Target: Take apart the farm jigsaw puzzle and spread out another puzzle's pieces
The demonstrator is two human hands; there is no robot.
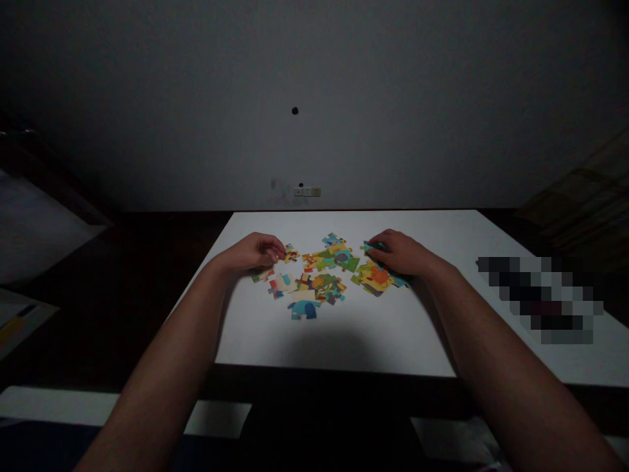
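Observation:
Colourful jigsaw puzzle pieces lie on the white table [334, 344], some of them joined. My left hand [254, 252] is at the left of them, fingers curled, with a small yellow and brown puzzle piece [291, 254] at the fingertips. On the right, my right hand [399, 252] closes its thumb and fingers about a teal puzzle piece [365, 247]. Beneath that hand an orange and yellow section [374, 278] is partly covered. Between my hands lies a green and yellow section [339, 257]. Closer to me are a brown and green section [322, 286] and a blue piece [303, 309].
A pixelated dark object [540, 301] lies at the table's right side. Behind the table stands a grey wall [393, 131] with a row of sockets [307, 192]. Pale seats or boards [219, 418] show below the table's front edge.

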